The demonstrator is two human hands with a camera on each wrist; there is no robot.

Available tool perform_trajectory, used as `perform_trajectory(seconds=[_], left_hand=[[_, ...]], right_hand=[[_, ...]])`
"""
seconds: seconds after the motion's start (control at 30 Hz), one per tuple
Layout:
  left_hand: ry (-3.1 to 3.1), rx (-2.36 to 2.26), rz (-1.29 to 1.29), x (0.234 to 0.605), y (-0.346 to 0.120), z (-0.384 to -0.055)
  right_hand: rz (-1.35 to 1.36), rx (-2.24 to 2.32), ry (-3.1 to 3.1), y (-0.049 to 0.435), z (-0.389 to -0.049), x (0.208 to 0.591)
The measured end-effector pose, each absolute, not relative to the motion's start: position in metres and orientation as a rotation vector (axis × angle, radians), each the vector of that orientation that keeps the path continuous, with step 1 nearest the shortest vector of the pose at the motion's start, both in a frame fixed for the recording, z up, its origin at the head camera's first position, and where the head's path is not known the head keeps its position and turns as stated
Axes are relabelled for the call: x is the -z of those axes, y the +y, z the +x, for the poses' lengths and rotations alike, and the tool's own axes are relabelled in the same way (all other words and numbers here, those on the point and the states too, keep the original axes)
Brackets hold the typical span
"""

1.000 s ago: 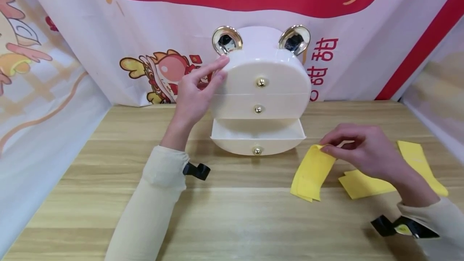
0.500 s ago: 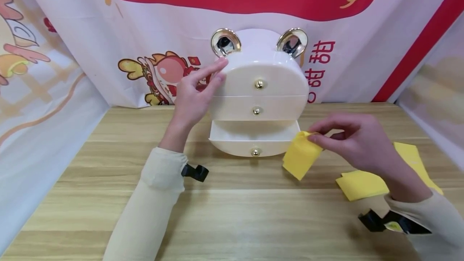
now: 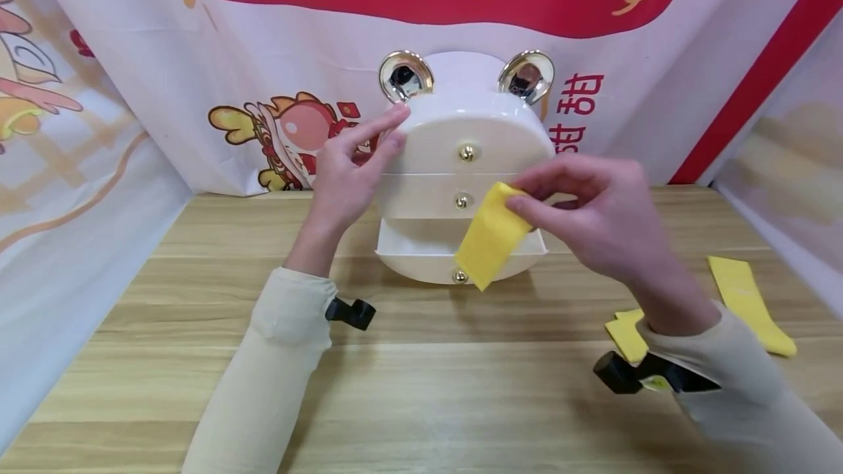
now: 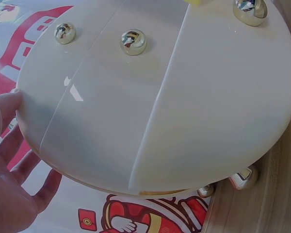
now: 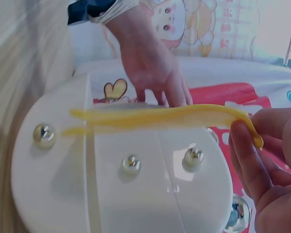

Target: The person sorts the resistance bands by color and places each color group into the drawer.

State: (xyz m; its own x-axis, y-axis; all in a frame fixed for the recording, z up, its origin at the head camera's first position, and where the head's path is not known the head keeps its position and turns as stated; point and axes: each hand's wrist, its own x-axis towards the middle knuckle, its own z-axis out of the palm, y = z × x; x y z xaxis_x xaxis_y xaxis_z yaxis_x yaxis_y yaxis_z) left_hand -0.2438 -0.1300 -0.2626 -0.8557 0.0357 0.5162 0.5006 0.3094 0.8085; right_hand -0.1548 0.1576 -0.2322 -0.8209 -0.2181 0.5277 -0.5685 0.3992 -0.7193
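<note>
A small white drawer box (image 3: 421, 156) with gold knobs and two round gold ears stands at the back of the table, its bottom drawer (image 3: 418, 267) pulled out. My left hand (image 3: 349, 178) touches the box's upper left side, fingers fairly straight; the left wrist view puts the thumb (image 4: 8, 103) at the front edge. With thumb and fingers, my right hand (image 3: 596, 218) pinches the top of a folded yellow cloth strip (image 3: 490, 236). The strip hangs in front of the lower drawers, overlapping the bottom knob. Its two layers part at the free end in the right wrist view.
Another yellow cloth strip (image 3: 751, 306) lies on the wooden table (image 3: 421, 401) at the right. A further yellow cloth (image 3: 627, 335) is partly hidden behind the right forearm. Printed fabric (image 3: 316, 35) hangs behind the box and along both sides.
My right hand has lifted the yellow strip and carried it leftward from beside the box to in front of the open drawer. The left hand stays at the box's side.
</note>
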Motion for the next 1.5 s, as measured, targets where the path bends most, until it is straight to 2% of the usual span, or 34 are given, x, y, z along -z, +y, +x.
perform_trajectory(seconds=[0.2, 0.4, 0.7, 1.0, 1.5], left_hand=[[-2.179, 1.572, -0.476, 0.262, -0.13, -0.243], [-2.186, 1.559, -0.47, 0.263, -0.13, -0.244], [-2.195, 1.557, -0.462, 0.264, -0.13, -0.244], [-2.181, 1.56, -0.488, 0.263, -0.13, -0.244], [-2.174, 1.561, -0.491, 0.263, -0.131, -0.244]], right_hand=[[0.627, -1.492, -2.22, 0.133, -0.158, 0.217], [0.603, -1.592, -2.156, 0.113, -0.167, 0.218], [0.561, -1.665, -2.142, 0.084, -0.186, 0.234], [0.501, -1.741, -2.058, 0.059, -0.19, 0.254], [0.37, -1.477, -2.227, 0.062, -0.182, 0.294]])
